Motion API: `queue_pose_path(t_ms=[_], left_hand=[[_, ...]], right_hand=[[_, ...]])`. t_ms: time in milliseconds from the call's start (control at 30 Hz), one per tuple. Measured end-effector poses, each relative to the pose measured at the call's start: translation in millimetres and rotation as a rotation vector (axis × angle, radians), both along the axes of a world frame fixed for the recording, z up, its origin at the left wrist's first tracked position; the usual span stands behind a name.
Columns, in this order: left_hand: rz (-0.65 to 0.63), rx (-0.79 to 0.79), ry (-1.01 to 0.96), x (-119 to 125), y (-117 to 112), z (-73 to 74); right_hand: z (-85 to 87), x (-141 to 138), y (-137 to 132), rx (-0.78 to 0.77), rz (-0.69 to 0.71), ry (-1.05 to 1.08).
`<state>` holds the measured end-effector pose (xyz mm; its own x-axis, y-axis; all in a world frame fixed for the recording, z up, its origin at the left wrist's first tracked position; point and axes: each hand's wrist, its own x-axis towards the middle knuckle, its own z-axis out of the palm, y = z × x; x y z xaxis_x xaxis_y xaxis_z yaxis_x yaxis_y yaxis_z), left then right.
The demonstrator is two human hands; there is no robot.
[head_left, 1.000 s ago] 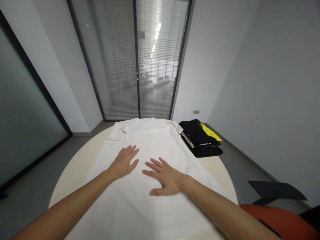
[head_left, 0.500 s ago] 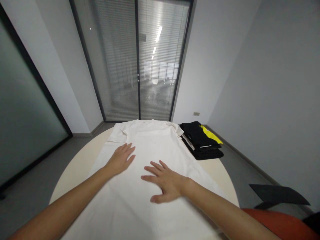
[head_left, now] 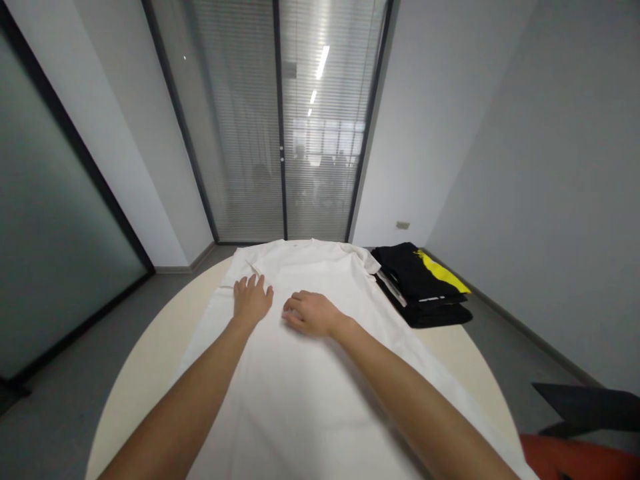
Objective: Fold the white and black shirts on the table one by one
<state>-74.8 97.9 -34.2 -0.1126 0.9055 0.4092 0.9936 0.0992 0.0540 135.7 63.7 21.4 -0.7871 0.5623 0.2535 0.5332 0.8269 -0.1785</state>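
Note:
A white T-shirt point(head_left: 320, 393) lies spread flat down the middle of a round pale table point(head_left: 150, 360), its collar at the far edge. My left hand point(head_left: 251, 299) rests palm down on the upper left of the shirt, near the left sleeve, with the fingers stretched out. Flat on the cloth beside it, near the chest, lies my right hand point(head_left: 309, 313), its fingers pointing left and slightly curled. Neither hand holds anything.
A stack of folded black garments point(head_left: 423, 287) with a yellow stripe sits at the table's far right edge. A red-orange chair point(head_left: 580, 457) with a dark armrest stands at the lower right. Glass doors with blinds point(head_left: 280, 120) stand behind the table.
Both hands have slid away from me up the shirt toward the collar. The right hand has moved further and its fingers have drawn closer together. The view has shifted slightly left.

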Motion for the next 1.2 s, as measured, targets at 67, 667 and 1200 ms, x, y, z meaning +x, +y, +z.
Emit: queue_pose_path(t_ms=[67, 667, 1200], left_hand=[[-0.045, -0.014, 0.012, 0, 1, -1.2], [-0.156, -0.062, -0.096, -7, 49, -2.8], [-0.11, -0.141, -0.254, -14, 65, 7.3]], right_hand=[[-13.6, -2, 5, -0.006, -0.024, 0.084], [-34.9, 0, 10, -0.125, -0.039, 0.236], [-34.0, 1, 11, -0.137, -0.045, 0.246]])
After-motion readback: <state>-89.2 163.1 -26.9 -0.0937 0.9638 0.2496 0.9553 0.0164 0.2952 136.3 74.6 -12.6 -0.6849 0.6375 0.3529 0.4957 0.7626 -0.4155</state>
